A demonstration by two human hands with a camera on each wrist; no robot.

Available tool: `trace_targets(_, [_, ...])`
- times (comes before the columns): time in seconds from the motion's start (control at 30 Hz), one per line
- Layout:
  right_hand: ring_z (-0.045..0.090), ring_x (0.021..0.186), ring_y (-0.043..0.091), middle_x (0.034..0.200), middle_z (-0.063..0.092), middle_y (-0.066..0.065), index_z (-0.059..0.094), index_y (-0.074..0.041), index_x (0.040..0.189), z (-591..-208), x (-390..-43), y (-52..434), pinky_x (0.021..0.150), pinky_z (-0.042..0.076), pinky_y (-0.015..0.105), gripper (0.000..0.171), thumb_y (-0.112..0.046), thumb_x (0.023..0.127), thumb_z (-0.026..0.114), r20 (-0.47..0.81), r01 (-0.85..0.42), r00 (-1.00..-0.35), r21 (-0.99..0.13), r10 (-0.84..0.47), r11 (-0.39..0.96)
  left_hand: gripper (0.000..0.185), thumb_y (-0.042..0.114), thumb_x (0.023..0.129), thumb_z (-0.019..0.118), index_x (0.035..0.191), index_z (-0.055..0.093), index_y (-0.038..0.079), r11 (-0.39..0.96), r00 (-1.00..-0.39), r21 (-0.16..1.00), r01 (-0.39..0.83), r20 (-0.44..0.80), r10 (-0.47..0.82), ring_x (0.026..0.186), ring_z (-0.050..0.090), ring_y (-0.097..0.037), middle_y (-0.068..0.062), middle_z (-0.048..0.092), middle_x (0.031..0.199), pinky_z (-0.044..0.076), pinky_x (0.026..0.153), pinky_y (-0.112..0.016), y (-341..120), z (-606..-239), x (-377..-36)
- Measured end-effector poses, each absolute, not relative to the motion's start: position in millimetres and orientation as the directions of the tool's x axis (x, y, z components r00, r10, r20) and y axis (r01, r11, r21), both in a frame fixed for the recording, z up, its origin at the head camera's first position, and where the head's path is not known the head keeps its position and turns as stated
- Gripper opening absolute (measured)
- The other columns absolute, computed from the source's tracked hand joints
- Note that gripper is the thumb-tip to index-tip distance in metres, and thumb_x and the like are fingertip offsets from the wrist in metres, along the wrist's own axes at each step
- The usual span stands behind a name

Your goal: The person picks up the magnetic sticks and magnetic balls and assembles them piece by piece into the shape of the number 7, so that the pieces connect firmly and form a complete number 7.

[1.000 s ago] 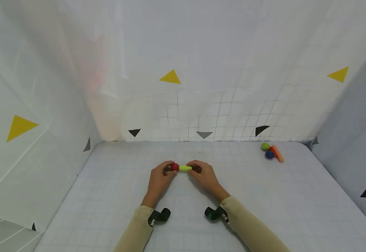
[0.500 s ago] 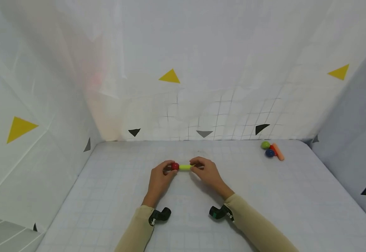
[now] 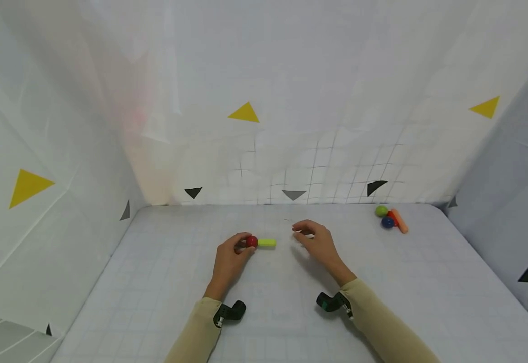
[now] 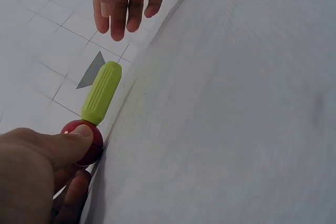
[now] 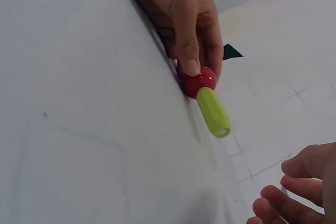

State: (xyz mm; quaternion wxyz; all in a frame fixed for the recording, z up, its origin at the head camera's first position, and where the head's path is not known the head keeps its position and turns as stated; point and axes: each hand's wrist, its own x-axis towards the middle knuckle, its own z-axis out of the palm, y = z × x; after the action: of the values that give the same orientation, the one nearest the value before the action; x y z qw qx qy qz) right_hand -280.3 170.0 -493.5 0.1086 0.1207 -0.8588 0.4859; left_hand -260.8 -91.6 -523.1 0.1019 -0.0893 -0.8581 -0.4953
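The red ball [image 3: 251, 241] with the yellow-green rod [image 3: 267, 243] plugged into it is supported at one end only. The left hand [image 3: 229, 259] pinches the ball between thumb and fingertips, just above the gridded table [image 3: 164, 282], near its middle. The rod projects to the right, unsupported; the join could slip apart or the rod could sag and drop if the pinch rolls the ball. The right hand [image 3: 319, 241] is released, fingers loosely spread, holding nothing, just right of the rod's free end and not touching it. A careless sweep of it could knock the rod loose.

Appearance: the ball is glossy, smooth and round. The rod is short and ribbed lengthwise, with a small socket at its free end. At the far right corner lie a green ball [image 3: 381, 210], a blue ball [image 3: 387, 222] and an orange rod [image 3: 400, 221], well apart from both hands.
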Motion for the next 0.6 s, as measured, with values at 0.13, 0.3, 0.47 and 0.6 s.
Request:
trace_targets(0.13, [0.059,0.089,0.015,0.101,0.065,0.002,0.066,-0.007,0.108,-488.2,-281.2,177.6,0.076,0.049,0.039,0.022,-0.015,0.087,0.068,0.324,-0.32,-0.942,-0.806,-0.082,0.498,0.039,0.024,0.083,0.072,0.12,0.062,0.019,0.495,-0.964,0.832,0.25,0.26,0.05,0.093,0.057,-0.01,0.007,0.062,0.106,0.049,0.076,-0.031,-91.3,-523.0,-260.9])
trace_targets(0.3, [0.059,0.089,0.014,0.101,0.066,0.002,0.067,-0.01,0.106,-483.7,-282.6,188.0,0.076,0.049,0.039,0.02,-0.014,0.087,0.068,0.355,-0.338,-0.933,-0.797,-0.065,0.501,0.038,0.023,0.083,0.072,0.12,0.063,0.019,0.49,-0.966,0.837,0.244,0.256,0.045,0.093,0.057,-0.011,0.009,0.062,0.105,0.049,0.075,-0.03,-92.2,-523.9,-260.9])
trace_targets(0.47, [0.06,0.089,0.015,0.101,0.066,0.002,0.066,-0.01,0.106,-477.6,-284.3,199.6,0.075,0.049,0.04,0.02,-0.015,0.087,0.067,0.372,-0.34,-0.927,-0.784,-0.045,0.519,0.038,0.024,0.084,0.072,0.12,0.062,0.019,0.491,-0.965,0.836,0.247,0.256,0.05,0.093,0.057,-0.011,0.008,0.062,0.105,0.049,0.076,-0.031,-91.9,-523.9,-261.6])
trace_targets(0.6, [0.059,0.09,0.017,0.102,0.066,0.003,0.066,-0.009,0.107,-475.0,-285.7,210.0,0.074,0.049,0.039,0.02,-0.017,0.089,0.065,0.375,-0.33,-0.927,-0.772,-0.03,0.543,0.038,0.024,0.083,0.072,0.12,0.062,0.02,0.497,-0.966,0.833,0.243,0.254,0.045,0.091,0.056,-0.011,0.007,0.062,0.104,0.048,0.075,-0.031,-90.6,-523.5,-259.8])
